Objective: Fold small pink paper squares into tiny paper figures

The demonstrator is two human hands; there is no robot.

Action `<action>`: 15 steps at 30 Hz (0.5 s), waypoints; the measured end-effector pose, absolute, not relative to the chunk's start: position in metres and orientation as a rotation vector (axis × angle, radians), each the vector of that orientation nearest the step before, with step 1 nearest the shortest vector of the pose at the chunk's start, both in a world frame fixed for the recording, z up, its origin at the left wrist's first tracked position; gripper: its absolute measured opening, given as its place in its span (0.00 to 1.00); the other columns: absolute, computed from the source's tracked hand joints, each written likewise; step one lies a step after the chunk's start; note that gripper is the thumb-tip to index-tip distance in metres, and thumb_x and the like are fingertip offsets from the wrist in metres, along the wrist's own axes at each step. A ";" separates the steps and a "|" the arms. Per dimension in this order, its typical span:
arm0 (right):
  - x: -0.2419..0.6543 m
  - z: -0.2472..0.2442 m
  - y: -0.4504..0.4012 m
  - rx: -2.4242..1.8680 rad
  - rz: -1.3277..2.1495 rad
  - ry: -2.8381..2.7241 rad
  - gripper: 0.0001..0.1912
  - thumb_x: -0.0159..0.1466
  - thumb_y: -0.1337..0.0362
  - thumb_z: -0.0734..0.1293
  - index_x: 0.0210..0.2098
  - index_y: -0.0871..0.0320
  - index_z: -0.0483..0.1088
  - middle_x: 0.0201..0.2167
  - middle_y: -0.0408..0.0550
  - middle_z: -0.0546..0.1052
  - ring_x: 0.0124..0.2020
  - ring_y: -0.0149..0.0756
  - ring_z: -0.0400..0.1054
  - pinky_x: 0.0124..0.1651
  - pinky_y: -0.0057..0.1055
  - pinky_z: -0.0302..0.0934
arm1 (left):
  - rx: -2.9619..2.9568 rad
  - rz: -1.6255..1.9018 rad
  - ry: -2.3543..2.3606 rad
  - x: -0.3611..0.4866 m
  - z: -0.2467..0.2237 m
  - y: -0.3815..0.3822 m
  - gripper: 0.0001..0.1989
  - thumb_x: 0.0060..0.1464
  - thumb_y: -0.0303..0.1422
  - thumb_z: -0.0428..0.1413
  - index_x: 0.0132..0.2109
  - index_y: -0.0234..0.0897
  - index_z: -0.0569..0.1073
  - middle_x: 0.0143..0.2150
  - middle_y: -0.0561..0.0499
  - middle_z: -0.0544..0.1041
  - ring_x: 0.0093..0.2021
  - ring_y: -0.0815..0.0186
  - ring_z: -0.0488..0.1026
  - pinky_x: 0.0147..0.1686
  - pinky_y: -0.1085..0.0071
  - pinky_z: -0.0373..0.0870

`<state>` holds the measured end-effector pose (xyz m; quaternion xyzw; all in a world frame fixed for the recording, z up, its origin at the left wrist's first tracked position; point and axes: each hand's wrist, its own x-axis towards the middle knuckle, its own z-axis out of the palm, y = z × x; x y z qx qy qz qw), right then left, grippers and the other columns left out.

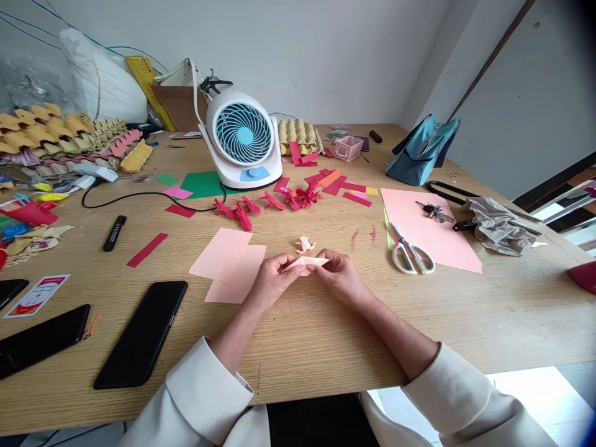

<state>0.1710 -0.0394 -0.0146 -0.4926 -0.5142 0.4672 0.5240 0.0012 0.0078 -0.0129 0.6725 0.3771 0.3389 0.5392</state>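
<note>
Pale pink folded paper (305, 265), long axis running left to right, pointed end toward the right, held just above the near-middle of the wooden counter (298, 347). Left hand (274, 279): fingers pinching its left side. Right hand (342, 278): fingers closed on its right side, thumb on the near face. Small crinkled pink paper piece (305, 244) just beyond. Flat smooth pink sheets (223, 254) left; metal scissors (410, 251), white loop handles, right, blades pointing far. Crumpled red paper pieces (274, 202) farther off.
</note>
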 end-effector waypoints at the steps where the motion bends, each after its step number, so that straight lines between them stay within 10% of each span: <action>1: 0.171 -0.015 -0.040 -1.174 1.115 -1.245 0.23 0.54 0.44 0.72 0.26 0.58 0.66 0.22 0.41 0.66 0.24 0.28 0.55 0.27 0.26 0.50 | 1.608 0.804 0.901 0.001 -0.014 0.008 0.13 0.52 0.41 0.60 0.34 0.33 0.76 0.29 0.53 0.73 0.31 0.69 0.66 0.34 0.74 0.61; 15: 0.179 -0.017 -0.040 -1.210 1.002 -1.316 0.24 0.61 0.44 0.66 0.25 0.60 0.72 0.23 0.43 0.69 0.26 0.30 0.59 0.31 0.28 0.54 | 1.743 0.824 1.002 0.000 -0.016 0.011 0.10 0.51 0.35 0.56 0.26 0.35 0.68 0.23 0.58 0.61 0.27 0.72 0.57 0.28 0.76 0.55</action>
